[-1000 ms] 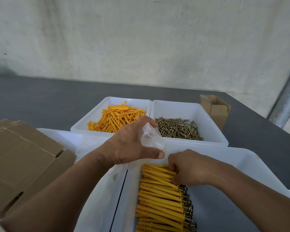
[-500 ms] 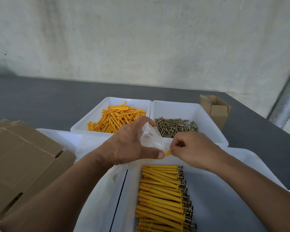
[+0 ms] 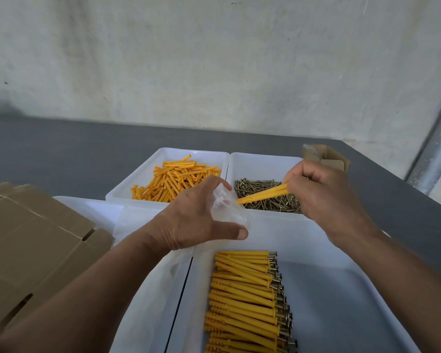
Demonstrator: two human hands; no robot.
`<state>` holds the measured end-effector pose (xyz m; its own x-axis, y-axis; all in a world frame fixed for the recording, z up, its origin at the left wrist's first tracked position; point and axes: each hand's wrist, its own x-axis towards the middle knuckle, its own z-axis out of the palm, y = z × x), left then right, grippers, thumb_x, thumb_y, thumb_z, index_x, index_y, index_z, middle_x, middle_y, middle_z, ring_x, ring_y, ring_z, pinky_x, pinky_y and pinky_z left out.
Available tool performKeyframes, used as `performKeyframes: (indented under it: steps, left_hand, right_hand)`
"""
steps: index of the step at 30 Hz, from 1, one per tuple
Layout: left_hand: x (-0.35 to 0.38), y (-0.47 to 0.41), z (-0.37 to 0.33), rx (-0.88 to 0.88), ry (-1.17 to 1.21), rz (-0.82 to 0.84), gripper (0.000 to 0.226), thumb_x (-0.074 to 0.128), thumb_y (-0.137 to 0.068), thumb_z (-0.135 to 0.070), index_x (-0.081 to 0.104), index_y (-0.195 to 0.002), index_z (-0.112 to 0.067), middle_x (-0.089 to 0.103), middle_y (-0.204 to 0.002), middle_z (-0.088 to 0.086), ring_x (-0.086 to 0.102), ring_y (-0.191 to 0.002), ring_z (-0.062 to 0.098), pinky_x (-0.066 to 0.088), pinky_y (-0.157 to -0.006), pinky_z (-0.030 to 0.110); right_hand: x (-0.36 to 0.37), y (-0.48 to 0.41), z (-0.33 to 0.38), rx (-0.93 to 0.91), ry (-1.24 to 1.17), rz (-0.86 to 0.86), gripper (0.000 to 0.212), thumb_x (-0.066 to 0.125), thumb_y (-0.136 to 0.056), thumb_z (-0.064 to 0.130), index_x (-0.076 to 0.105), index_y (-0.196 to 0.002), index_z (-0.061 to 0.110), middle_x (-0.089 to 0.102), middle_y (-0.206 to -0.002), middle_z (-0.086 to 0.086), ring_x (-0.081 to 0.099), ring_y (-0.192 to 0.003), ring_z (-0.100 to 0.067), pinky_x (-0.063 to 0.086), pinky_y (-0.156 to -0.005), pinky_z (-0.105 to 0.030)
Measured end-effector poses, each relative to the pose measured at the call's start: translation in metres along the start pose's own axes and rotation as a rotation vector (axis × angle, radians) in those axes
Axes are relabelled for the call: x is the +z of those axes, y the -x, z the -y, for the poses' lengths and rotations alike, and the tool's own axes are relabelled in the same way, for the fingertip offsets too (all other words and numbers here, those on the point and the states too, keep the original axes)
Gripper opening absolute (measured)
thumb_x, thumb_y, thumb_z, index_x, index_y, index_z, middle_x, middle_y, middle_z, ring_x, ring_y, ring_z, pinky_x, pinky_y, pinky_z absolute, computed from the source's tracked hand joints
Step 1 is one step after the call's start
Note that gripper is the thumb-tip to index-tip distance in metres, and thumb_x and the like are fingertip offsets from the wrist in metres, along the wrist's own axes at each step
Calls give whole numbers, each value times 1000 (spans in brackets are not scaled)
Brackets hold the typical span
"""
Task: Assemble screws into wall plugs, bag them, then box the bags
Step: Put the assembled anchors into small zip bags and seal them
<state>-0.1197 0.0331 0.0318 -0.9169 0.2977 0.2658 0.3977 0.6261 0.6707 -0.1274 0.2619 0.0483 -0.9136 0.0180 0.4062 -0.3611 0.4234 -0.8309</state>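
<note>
Cardboard box blanks (image 3: 36,250) lie flat at the left edge of the grey worktop (image 3: 61,154). Next comes the left hand (image 3: 196,220), fingers and thumb curled round a small clear bag (image 3: 227,207), its mouth facing right. Behind it sit a white tray (image 3: 148,169) of loose yellow wall plugs (image 3: 176,184) and a tray (image 3: 260,166) of screws (image 3: 265,197). The right hand (image 3: 323,192) pinches a few assembled plugs (image 3: 262,194), tips just at the bag's mouth. Below, the near tray (image 3: 341,289) holds rows of plugs with screws in them (image 3: 245,296). A small open carton (image 3: 326,159) stands far right.
</note>
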Motion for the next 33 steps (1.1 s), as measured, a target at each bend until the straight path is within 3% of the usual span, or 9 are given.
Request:
performKeyframes:
  steps: [5, 9, 13, 17, 20, 23, 27, 29, 33]
  left_hand:
    - [2, 0, -4, 13, -18, 14, 73, 83, -57, -60, 42, -116, -45, 54, -103, -21, 53, -92, -1, 42, -67, 13]
    - [3, 0, -5, 23, -11, 22, 72, 86, -58, -55, 45, -115, -43, 59, -100, -14, 56, -90, 4, 49, -74, 24]
    - [5, 1, -7, 47, 11, 24, 69, 88, -56, -51, 46, -111, -42, 61, -90, -14, 57, -78, -3, 46, -62, 13]
    - [6, 0, -6, 67, -21, 33, 71, 88, -58, -49, 45, -114, -40, 61, -91, -15, 57, -79, 0, 47, -62, 13]
    - [6, 0, -5, 74, -19, 29, 70, 88, -59, -48, 45, -113, -42, 60, -91, -14, 57, -80, 0, 47, -65, 15]
    - [5, 0, -5, 70, -10, 26, 68, 88, -59, -48, 45, -112, -43, 61, -94, -13, 57, -84, 4, 51, -72, 24]
    - [4, 0, -4, 71, 32, 6, 63, 88, -59, -46, 47, -107, -45, 62, -97, -16, 56, -90, -2, 47, -74, 14]
    - [3, 0, -4, 53, 35, 6, 63, 88, -59, -47, 47, -107, -46, 63, -96, -17, 57, -89, -3, 48, -73, 15]
    - [3, -1, -2, 22, 10, -7, 66, 87, -60, -50, 47, -111, -44, 60, -96, -16, 56, -85, 2, 45, -66, 14]
  right_hand:
    - [13, 8, 0, -35, 0, 129, 16, 55, -71, 34, 67, -76, 25, 48, -46, 12, 38, -40, -3, 31, -47, -24]
    - [23, 12, 1, -72, 39, 222, 9, 67, -84, 23, 72, -79, 28, 53, -56, 9, 42, -48, -2, 35, -53, -26]
    - [33, 18, 3, -86, 89, 313, 13, 70, -88, 20, 74, -94, 31, 63, -71, 2, 50, -57, 1, 40, -57, -19]
    - [37, 21, 6, -56, 3, 368, 16, 72, -89, 20, 74, -105, 19, 66, -76, 7, 51, -47, 5, 35, -45, -8]
    - [37, 22, 7, -24, -44, 415, 18, 67, -93, 20, 74, -110, 19, 62, -57, 17, 46, -38, 1, 31, -39, -9]
    - [36, 24, 8, 8, -32, 456, 18, 60, -98, 26, 72, -111, 30, 52, -45, 12, 38, -35, -3, 31, -38, -15]
    - [33, 25, 11, 76, 11, 465, 19, 53, -97, 46, 71, -101, 39, 49, -42, 4, 44, -36, -7, 39, -42, -22]
    - [32, 23, 12, 79, 54, 432, 23, 49, -98, 45, 71, -96, 38, 59, -48, 2, 49, -38, -10, 43, -43, -23]
    - [26, 17, 11, 108, 142, 328, 24, 50, -98, 28, 73, -90, 29, 72, -84, 12, 60, -46, -9, 47, -44, -22]
